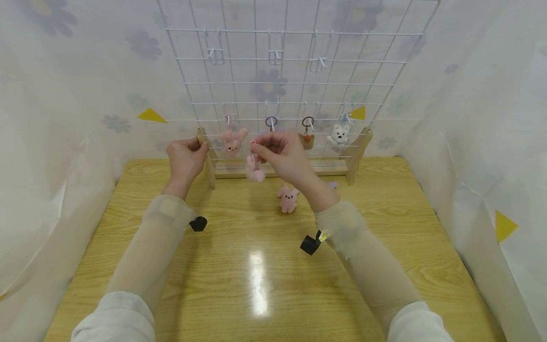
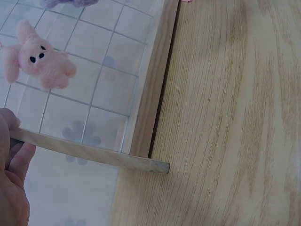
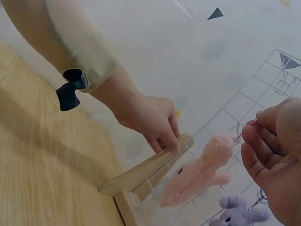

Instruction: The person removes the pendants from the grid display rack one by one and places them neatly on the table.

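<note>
My left hand (image 1: 186, 159) grips the wooden side post (image 2: 94, 154) of a white wire grid rack (image 1: 290, 84). My right hand (image 1: 284, 154) pinches the pink cord or ring at the top of a pink plush keychain (image 1: 255, 170), which dangles in front of the rack. Just to its left, a pink bunny plush keychain (image 2: 42, 63) hangs on the grid. Behind my right hand hangs a purple plush keychain (image 3: 237, 214), mostly hidden in the head view. Further right hang a brown plush keychain (image 1: 308, 141), partly covered by my fingers, and a white dog keychain (image 1: 339, 135).
Another pink plush (image 1: 288, 198) is on the wooden table (image 1: 239, 228), below my right wrist. A small purple thing (image 1: 332, 185) shows beside my right forearm, partly hidden. Bare white hooks (image 1: 275, 56) hang on the upper grid. Patterned cloth (image 1: 145, 45) surrounds the table.
</note>
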`<state>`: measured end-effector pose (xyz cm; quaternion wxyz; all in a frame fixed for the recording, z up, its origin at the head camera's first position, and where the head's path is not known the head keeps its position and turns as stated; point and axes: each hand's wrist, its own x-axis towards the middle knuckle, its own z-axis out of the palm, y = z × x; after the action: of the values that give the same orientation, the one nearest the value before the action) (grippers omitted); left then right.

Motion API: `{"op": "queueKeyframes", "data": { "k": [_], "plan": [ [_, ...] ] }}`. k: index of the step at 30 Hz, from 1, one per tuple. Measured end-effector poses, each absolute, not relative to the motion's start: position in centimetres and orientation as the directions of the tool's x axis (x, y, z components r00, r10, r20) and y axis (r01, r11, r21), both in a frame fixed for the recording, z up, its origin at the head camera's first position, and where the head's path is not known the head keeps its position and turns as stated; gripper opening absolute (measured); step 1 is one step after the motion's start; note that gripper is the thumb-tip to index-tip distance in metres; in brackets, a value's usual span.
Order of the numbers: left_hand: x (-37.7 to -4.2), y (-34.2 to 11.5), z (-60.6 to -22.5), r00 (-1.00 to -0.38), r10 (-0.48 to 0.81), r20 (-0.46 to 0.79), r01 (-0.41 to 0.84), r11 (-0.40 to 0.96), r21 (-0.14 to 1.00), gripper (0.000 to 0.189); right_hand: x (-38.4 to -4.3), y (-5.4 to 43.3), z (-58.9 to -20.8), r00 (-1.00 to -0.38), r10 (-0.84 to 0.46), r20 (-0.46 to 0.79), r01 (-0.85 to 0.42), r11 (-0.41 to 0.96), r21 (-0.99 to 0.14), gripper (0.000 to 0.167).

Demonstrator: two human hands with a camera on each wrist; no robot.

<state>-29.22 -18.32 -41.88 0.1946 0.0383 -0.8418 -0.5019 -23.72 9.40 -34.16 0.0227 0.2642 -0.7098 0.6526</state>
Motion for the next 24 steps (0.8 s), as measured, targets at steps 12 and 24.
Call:
{"op": "queueKeyframes", "data": {
  "k": [12, 24],
  "plan": [
    [-29.1, -18.2, -41.8, -0.923, -0.262, 0.281, 0.128, 0.479, 0.868, 0.024, -22.7, 9.8, -37.4, -0.885, -0.377, 0.274, -0.312, 0.043, -0.949, 0.010],
    [-29.1, -18.3, -41.8, -0.928, -0.257, 0.271, 0.119, 0.483, 0.867, 0.024, -21.9, 10.8, -40.1, -0.860, -0.461, 0.221, -0.289, 0.082, -0.954, 0.010]
  ]
}}
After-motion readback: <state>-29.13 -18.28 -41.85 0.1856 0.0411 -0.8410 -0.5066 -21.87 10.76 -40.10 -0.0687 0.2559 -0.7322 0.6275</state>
